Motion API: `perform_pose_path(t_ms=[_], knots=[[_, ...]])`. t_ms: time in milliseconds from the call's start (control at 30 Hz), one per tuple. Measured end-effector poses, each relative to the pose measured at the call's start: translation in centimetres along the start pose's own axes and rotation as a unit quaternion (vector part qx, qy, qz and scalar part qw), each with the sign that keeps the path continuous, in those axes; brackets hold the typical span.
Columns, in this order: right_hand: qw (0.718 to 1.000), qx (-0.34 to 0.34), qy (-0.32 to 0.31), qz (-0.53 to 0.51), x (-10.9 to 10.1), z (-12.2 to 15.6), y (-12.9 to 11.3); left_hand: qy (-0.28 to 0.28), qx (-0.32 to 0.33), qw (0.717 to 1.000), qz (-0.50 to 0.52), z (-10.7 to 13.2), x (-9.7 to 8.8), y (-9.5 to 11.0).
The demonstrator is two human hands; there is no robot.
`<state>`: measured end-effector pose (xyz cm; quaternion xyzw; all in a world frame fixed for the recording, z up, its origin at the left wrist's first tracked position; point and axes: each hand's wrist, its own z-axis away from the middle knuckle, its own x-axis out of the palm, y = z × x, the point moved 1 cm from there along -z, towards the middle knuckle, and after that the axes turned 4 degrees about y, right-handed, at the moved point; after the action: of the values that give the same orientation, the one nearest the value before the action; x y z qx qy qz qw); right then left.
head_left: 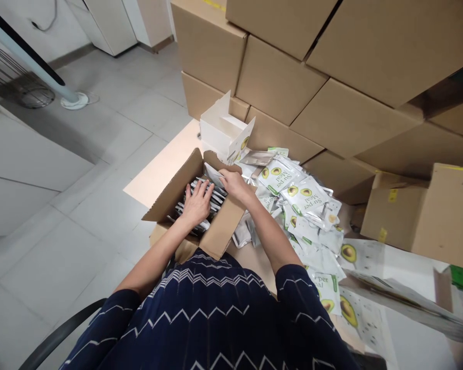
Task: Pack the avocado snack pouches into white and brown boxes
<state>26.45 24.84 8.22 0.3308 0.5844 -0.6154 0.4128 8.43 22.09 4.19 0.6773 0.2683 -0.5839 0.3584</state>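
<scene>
An open cardboard box (pixel 224 226) with its flaps folded out sits in front of me. Rows of thin sachets (pixel 217 199) stand on edge inside it. My left hand (pixel 196 204) lies over these sachets, fingers spread and pointing away from me. At the far right corner of the box, my right hand (pixel 234 184) grips a silvery-white sachet (pixel 213 174) that is partly inside; its lower part is hidden. To the right spreads a loose heap of white avocado-printed sachets (pixel 306 194) marked "Su-per Meal".
Just beyond the box stands an open white carton (pixel 220 128). Large brown cartons (pixel 280 77) are stacked behind the heap. At lower right lie white avocado-printed packages (pixel 364 313). A pale board (pixel 160 177) extends left of the box, above the tiled floor (pixel 77 257).
</scene>
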Motion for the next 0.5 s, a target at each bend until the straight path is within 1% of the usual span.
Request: perform_pose_path(t_ms=[100,233,400,500], knots=[[0.997,0.025,-0.043,0.054,0.0,-0.2,-0.1,-0.006,-0.001,1.000,0.001,0.0,0.0,0.0],[0.994,0.014,-0.070,0.081,-0.4,0.0,-0.7,-0.011,-0.003,1.000,-0.005,-0.1,-0.1,0.1],[0.995,-0.016,-0.084,0.053,-0.2,0.1,-0.5,-0.010,-0.008,1.000,-0.014,-0.8,-0.4,0.2],[0.997,-0.035,-0.072,-0.015,-0.1,0.3,0.0,-0.020,-0.013,0.999,-0.024,-1.1,-0.3,0.3]])
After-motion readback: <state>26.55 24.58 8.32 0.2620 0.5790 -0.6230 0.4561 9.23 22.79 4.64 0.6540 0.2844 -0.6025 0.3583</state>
